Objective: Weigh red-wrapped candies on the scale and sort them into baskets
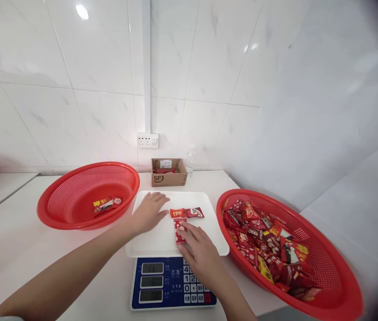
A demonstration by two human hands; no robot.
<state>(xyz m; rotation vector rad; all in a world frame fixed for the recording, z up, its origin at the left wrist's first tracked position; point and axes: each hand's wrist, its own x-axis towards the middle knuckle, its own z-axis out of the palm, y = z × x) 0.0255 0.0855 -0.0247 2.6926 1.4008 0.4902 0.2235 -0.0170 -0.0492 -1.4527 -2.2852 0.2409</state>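
Observation:
A white weighing tray (151, 240) sits on a digital scale (173, 283) with a blue panel. On the tray lie a small orange-red packet (177, 213) and a dark red and white packet (194, 212), end to end. Just below them is a red snack packet (180, 225) with white dots. My right hand (200, 252) has its thumb and fingertips at this packet's right side and lower end, partly covering it. Over the left part of the tray, my left hand (150, 212) is open with fingers apart, holding nothing.
At left, a red plastic basket (64, 191) holds a few packets. The red basket (336, 263) at right is heaped with red snack packets (269, 245). Behind the tray stand a cardboard box (172, 179) and a clear bottle (189, 162), near the tiled wall.

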